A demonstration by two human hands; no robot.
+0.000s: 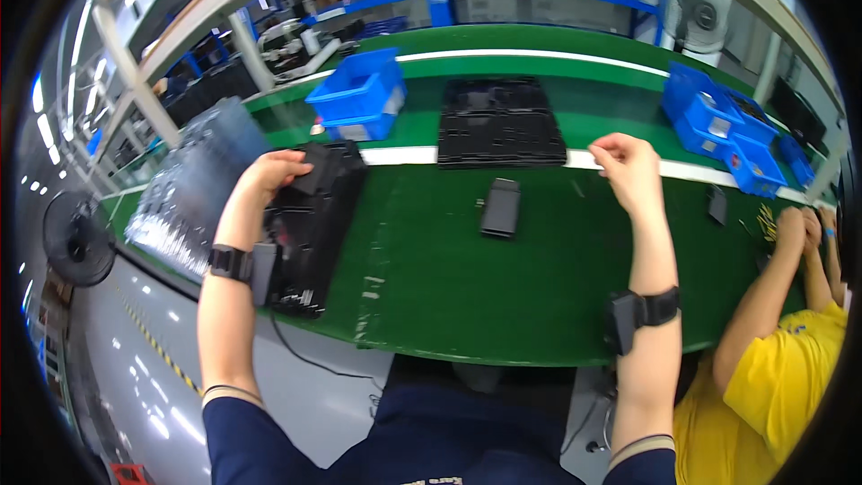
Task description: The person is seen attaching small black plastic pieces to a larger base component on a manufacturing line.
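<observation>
My left hand (pixel 277 171) is over the black tray (pixel 310 251) at the left of the bench. Its fingers are closed on the edge of a dark rectangular case (pixel 314 171), slightly blurred. My right hand (pixel 628 163) is raised above the right side of the bench, thumb and fingertips drawn together; anything between them is too small to make out. Between my hands a black rectangular device (pixel 500 207) lies on the green mat (pixel 431 287), with a small bit sticking out at its left side. Beyond it lies a flat black tray (pixel 499 123).
Blue bins (pixel 359 94) stand at the back left, and more blue bins (pixel 718 126) at the back right. Clear plastic-wrapped sheets (pixel 193 189) are beside the left tray. A co-worker in a yellow shirt (pixel 790 368) works at the right, near a small dark part (pixel 716 205).
</observation>
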